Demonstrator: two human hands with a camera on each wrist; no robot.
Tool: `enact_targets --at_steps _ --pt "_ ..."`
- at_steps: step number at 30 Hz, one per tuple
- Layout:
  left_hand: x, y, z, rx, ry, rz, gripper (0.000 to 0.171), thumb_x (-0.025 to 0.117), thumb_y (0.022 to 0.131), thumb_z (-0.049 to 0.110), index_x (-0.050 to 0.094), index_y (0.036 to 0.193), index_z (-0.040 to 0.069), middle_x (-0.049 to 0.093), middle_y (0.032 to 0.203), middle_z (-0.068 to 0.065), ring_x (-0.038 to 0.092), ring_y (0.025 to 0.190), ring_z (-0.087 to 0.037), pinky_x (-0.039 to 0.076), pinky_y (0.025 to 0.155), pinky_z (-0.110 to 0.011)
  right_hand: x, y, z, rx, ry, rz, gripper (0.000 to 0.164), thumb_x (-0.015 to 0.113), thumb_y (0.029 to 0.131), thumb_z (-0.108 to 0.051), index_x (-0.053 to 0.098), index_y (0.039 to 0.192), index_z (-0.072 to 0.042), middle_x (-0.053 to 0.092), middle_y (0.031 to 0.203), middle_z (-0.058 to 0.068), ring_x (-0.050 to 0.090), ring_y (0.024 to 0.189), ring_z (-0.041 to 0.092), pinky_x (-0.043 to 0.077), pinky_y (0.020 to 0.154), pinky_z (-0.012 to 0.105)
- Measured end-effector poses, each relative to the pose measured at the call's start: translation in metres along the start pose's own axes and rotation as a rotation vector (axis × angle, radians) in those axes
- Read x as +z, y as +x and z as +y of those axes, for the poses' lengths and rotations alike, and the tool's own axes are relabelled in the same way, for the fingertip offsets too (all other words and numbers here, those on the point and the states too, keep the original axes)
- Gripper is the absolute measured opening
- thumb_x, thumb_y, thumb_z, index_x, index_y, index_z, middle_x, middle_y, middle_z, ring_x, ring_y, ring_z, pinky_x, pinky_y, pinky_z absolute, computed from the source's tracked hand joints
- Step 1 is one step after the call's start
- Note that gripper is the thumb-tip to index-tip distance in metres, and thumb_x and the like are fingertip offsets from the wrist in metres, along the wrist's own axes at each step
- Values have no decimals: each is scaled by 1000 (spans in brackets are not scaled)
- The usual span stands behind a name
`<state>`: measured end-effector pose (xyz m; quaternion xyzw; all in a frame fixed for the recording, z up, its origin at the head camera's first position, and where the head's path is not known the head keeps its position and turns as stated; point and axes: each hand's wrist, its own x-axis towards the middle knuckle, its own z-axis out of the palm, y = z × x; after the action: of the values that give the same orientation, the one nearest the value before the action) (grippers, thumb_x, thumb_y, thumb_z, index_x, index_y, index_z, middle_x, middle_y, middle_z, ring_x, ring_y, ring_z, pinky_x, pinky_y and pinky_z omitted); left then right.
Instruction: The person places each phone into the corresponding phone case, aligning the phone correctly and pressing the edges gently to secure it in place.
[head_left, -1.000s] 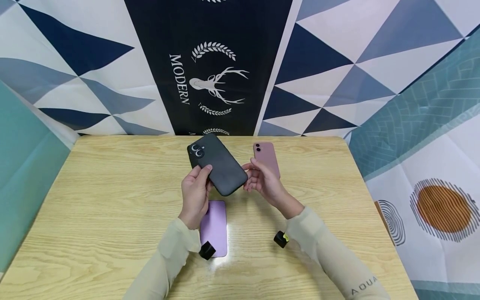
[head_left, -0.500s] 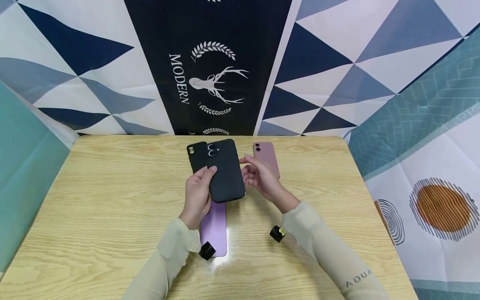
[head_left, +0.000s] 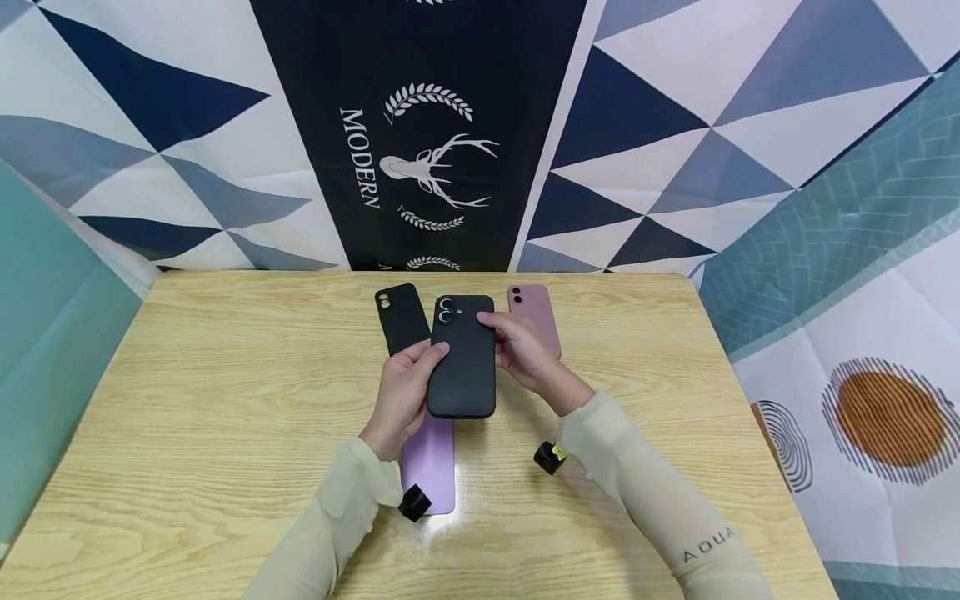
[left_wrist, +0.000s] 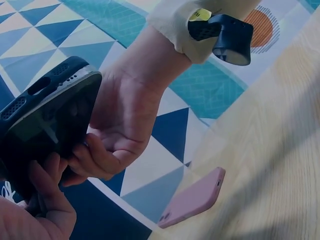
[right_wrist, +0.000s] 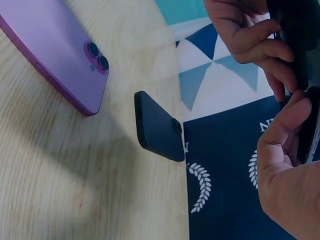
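Observation:
Both hands hold a phone in a black case [head_left: 463,375] over the middle of the table, its camera side up and its long side running away from me. My left hand [head_left: 401,392] grips the left edge, thumb on the back. At the upper right edge my right hand [head_left: 528,354] pinches it, thumb on the back and fingers beneath. In the left wrist view the dark screen [left_wrist: 55,127] shows within the case, with fingers of both hands near or on it. A purple phone [head_left: 429,467] lies below, partly hidden by the left hand and held phone.
A second black phone-shaped piece [head_left: 402,317] lies at the back, left of the held phone. At the back right a pink phone [head_left: 534,312] lies camera side up, partly behind the right hand. Patterned cloth [head_left: 637,150] hangs behind the wooden table [head_left: 225,400].
The held phone has turned from slanted to upright and moved right and nearer, uncovering the black piece behind it. The right hand has gone from beside its edge to pinching it.

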<state>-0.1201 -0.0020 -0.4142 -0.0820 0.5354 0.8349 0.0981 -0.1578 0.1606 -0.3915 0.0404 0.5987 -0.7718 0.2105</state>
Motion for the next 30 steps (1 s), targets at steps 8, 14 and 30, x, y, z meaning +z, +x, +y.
enact_targets --at_steps 8,14,30 --pt "-2 2 1 -23 0 -40 30 56 84 14 58 108 -5 69 81 -3 67 73 -14 53 62 -22 -2 -1 1 -6 7 21 36 44 90 -19 47 115 7 66 82 0 65 73 10 54 65 25" --pt "-2 1 5 -26 -5 -63 31 55 85 14 57 107 -7 68 77 0 66 70 -10 53 60 -20 -2 -2 0 -33 84 -6 24 41 91 -17 52 103 0 68 79 0 66 73 11 54 66 26" --pt "-6 -2 13 -141 4 -195 20 51 88 23 60 83 7 65 72 1 62 61 -5 50 55 -16 -7 -4 -2 -80 253 45 19 39 91 -15 57 91 -9 69 77 0 66 73 10 54 65 26"
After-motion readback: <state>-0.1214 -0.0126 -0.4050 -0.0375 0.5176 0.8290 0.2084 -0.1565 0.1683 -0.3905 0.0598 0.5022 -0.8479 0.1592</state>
